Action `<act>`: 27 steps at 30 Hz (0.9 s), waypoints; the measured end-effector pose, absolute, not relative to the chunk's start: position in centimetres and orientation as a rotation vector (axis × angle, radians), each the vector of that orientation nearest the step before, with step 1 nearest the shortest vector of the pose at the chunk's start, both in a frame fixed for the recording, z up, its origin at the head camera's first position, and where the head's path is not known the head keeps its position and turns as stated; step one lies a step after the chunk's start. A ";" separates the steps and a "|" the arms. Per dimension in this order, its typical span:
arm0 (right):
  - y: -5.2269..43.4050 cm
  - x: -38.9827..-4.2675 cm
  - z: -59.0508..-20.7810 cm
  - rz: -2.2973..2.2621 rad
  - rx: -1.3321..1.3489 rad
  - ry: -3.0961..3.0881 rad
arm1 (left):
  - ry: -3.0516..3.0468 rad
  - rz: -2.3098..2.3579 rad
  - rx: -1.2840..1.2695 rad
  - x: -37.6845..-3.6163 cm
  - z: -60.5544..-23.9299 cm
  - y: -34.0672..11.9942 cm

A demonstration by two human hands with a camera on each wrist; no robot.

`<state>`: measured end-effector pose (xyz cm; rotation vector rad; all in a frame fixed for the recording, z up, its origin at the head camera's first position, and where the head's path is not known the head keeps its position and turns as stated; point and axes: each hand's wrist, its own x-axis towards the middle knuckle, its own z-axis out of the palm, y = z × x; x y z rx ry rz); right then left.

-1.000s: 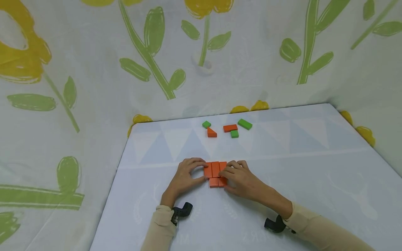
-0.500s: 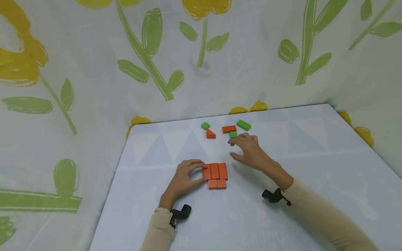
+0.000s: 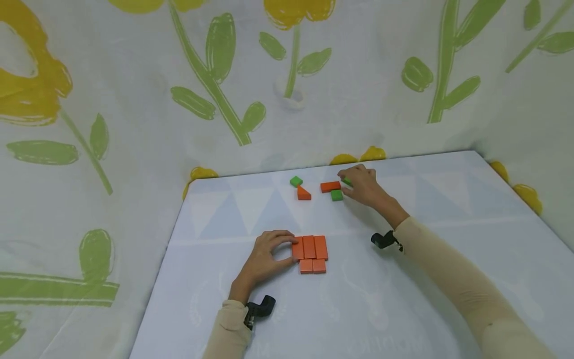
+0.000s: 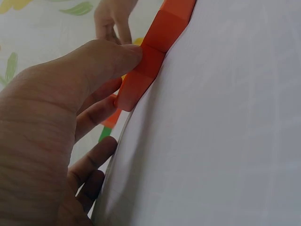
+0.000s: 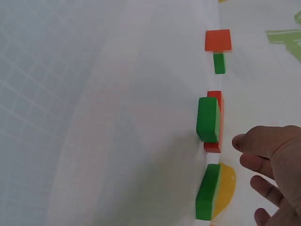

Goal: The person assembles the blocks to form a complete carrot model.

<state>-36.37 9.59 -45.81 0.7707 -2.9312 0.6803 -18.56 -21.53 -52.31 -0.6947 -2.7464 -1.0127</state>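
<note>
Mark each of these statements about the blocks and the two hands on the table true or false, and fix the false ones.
1. The left hand touches the group of orange blocks. True.
2. The right hand rests on that same orange group. False: it is at the far loose blocks, over the long green block.
3. An orange triangular block lies among the far loose blocks. True.
4. The orange group holds seven blocks. False: five show, three long above two short.
5. Every loose far block is green. False: an orange rectangular block lies there too.
</note>
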 end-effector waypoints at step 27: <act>9.7 -36.9 -46.4 0.752 0.768 -2.863 | -2.787 -1.007 -0.673 -18.5 -52.0 -21.5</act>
